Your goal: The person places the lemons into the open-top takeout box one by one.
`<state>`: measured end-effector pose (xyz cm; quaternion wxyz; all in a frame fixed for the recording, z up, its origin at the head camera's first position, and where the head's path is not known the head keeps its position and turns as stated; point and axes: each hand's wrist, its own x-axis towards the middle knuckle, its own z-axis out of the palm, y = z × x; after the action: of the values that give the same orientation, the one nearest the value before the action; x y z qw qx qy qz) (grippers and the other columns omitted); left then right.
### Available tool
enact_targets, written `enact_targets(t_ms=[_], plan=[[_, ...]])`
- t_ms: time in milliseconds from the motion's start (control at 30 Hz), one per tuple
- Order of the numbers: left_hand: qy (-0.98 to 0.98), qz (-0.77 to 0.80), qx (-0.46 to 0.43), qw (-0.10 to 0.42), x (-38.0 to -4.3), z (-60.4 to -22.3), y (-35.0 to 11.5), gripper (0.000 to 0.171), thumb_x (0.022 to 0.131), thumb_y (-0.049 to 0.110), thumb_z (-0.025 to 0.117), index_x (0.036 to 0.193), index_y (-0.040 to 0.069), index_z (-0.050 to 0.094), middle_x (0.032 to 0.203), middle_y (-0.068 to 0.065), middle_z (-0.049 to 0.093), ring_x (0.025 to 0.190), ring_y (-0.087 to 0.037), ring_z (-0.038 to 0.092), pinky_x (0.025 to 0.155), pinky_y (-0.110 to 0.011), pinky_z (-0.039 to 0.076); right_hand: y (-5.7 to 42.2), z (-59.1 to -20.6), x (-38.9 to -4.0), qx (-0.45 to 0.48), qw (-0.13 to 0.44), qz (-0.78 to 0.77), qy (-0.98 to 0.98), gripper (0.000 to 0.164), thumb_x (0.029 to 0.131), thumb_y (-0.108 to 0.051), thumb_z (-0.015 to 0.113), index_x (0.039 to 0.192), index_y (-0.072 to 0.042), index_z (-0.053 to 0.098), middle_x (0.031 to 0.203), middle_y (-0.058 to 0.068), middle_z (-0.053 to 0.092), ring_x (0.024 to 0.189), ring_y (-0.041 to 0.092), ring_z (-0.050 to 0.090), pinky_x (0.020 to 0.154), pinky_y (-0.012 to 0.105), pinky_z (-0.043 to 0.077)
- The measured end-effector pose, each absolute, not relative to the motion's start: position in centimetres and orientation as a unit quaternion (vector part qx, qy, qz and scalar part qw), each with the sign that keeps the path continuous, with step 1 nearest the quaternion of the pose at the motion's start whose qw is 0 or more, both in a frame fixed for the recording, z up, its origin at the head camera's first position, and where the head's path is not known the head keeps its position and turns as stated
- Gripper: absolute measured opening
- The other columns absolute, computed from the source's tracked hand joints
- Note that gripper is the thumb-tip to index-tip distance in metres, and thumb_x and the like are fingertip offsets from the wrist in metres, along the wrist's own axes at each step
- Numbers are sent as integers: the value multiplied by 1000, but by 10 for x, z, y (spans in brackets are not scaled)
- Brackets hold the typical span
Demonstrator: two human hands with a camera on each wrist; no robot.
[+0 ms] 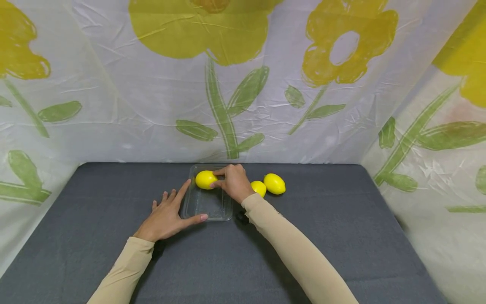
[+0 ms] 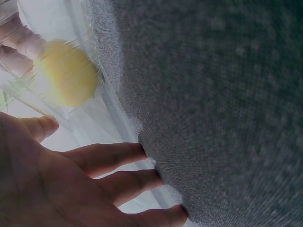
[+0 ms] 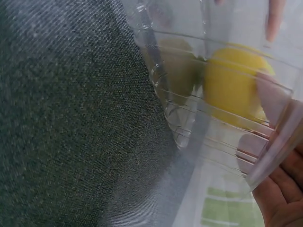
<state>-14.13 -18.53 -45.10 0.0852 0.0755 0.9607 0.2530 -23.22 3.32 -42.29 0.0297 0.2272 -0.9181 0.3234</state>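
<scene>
A clear plastic container stands on the dark cloth-covered table, with a yellow lemon in its far part. My right hand pinches this lemon between thumb and fingers from its right side. In the right wrist view the lemon shows through the ribbed clear wall. On the container's left, my left hand has its fingers spread, the index finger at the left rim and the thumb over the near edge. The left wrist view shows that hand's straight fingers beside the container.
Two more lemons lie right of the container: one in full view, the other partly behind my right wrist. A small black object sits beneath that wrist, too hidden to identify. Behind the table hangs a flowered curtain.
</scene>
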Motion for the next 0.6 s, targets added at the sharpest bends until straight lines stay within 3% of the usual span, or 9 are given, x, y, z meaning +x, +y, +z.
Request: enact_targets(t_ms=[233,600], plan=[[960,254,77,82,-141,-452,-185,118,81,82,60,165,28,-2,156,-44,18,140,-69,11,100,-87,8,36,-423,-228,241,32,329,-912,40,80,-24,86,117,-10,78,110,8,76,100,23,72,74,27,60],[961,254,73,85,-140,-448,-184,118,81,83,60,165,27,-2,156,-43,17,141,-67,11,102,-85,9,64,-420,-223,228,47,442,-866,43,81,-22,87,118,-5,76,114,12,75,104,31,72,80,34,60]])
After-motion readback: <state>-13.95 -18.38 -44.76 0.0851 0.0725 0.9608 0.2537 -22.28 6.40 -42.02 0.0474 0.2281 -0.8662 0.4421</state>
